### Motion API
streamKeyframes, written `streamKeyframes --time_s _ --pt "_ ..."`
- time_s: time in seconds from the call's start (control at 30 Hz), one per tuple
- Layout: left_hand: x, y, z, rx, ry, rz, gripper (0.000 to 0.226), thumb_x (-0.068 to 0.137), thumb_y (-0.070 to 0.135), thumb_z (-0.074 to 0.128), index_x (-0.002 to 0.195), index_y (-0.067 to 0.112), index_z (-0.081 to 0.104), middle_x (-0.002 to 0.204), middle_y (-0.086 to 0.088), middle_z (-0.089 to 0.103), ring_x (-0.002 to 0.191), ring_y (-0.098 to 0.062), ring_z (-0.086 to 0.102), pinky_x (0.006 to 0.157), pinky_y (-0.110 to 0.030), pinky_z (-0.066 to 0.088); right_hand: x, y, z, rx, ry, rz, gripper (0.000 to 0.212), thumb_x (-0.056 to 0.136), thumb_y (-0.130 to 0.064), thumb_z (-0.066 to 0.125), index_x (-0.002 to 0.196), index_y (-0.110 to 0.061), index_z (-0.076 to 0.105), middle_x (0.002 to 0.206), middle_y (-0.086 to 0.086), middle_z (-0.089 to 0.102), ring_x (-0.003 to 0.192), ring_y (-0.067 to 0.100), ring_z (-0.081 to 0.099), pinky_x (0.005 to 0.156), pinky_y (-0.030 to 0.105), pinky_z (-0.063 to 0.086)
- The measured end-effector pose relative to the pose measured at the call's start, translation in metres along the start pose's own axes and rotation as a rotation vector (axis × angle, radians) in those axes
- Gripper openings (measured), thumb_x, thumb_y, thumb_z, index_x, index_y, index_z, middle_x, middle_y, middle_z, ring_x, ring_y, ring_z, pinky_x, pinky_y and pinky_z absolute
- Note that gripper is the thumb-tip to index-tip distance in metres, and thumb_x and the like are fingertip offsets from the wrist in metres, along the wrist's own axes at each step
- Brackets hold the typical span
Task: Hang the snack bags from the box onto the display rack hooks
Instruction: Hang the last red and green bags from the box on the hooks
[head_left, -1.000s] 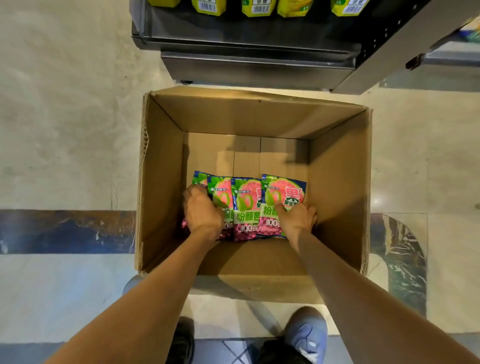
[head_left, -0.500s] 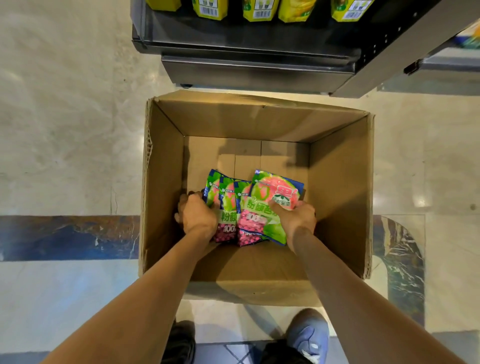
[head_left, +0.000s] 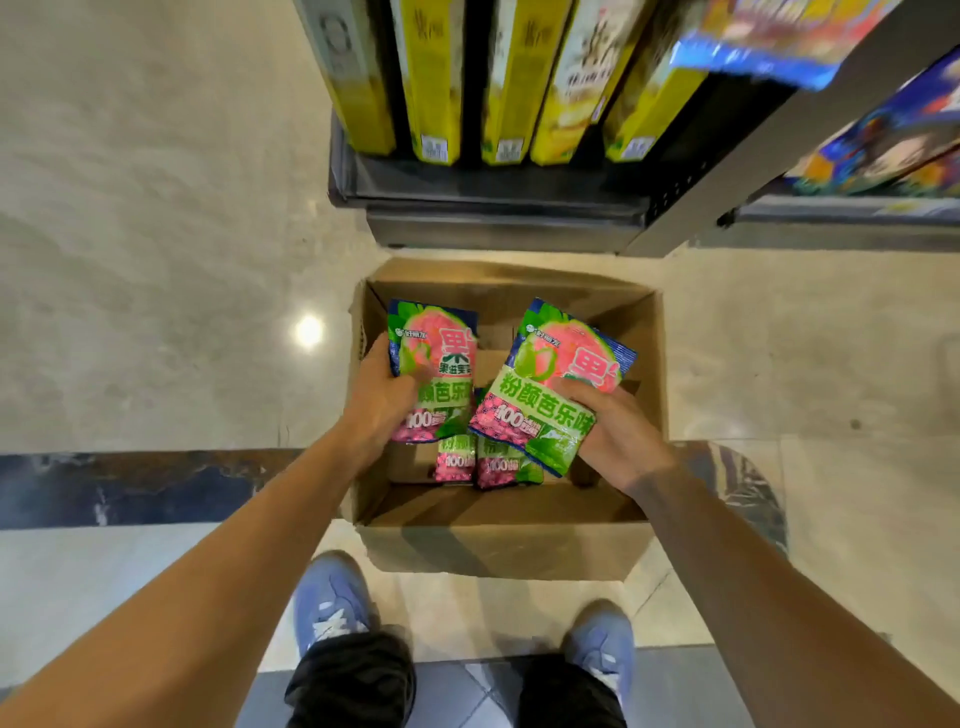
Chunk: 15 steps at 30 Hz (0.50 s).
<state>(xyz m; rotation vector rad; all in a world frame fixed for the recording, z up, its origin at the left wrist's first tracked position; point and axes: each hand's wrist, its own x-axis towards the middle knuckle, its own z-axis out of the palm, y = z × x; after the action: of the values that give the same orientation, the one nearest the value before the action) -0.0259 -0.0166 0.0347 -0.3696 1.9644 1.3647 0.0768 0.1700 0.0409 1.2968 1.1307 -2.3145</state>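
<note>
Head view, mid-frame: left hand (head_left: 379, 400) and right hand (head_left: 618, 436) each grip pink-and-green foil snack bags (head_left: 556, 379) above the brown cardboard box (head_left: 498, 540), apparently readying them for hanging.

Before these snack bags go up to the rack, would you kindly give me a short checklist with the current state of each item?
1. Left hand has a firm hold on its snack bag: ok, fingers wrap its left edge.
2. Right hand has a firm hold on its snack bag: ok, thumb on the front, fingers behind.
3. Both held bags are lifted above the cardboard box: ok.
4. Bags left in the box for later trips: ok, at least two at the bottom.
5. Free hook on the display rack: cannot tell, no hooks in view.
6. Hang holes in the bags intact: cannot tell.
</note>
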Motion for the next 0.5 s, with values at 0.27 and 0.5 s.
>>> streamKeyframes --time_s 0.27,0.5 --pt "-0.123 0.172 -0.043 -0.278 -0.089 0.032 0.033 0.087 0.042 0.059 0.09 0.01 0.068 0.081 -0.012 0.074 0.071 -0.025 0.072 0.07 -0.036 0.058 -0.141 -0.141 0.088 -0.055 -0.046 -0.094 0.044 0.084 -0.022 0.061 0.123 -0.002 0.059 0.118 0.02 0.064 0.104 0.031 0.064 0.08 0.044 0.057" --pt "-0.253 0.336 -0.091 -0.359 0.028 0.308 0.03 0.085 0.04 0.063 0.075 0.012 0.069 0.073 -0.007 0.073 0.075 -0.026 0.07 0.08 -0.044 0.056 -0.294 -0.264 0.17 -0.054 -0.209 -0.324 0.033 0.069 -0.024 0.066 0.095 -0.006 0.073 0.096 0.016 0.073 0.083 0.025 0.072 0.073 0.041 0.059"
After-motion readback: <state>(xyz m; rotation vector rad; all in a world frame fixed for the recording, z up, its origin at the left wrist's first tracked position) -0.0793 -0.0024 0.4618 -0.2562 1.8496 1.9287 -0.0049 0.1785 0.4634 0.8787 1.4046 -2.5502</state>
